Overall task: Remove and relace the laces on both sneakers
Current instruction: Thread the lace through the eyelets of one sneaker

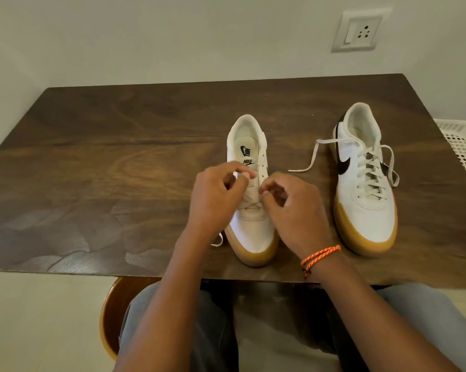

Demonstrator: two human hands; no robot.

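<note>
Dark wood table (pixel 119 162) against white wall (pixel 172 36); both hands' grips pinch the near sneaker's lace (pixel 249 205).

Both forearms are bare, with no sleeves showing. An orange braided cord bracelet (pixel 320 255), looped double and knotted at its lower end, circles the right wrist. Light grey-blue trousers (pixel 425 318) cover both legs at the frame's bottom.

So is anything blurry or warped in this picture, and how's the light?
Head view: both hands, left and right, look slightly motion-blurred; the sneakers stay fairly sharp; the table edges bow from wide-angle distortion; light is soft, with a dull sheen on the wood.
</note>
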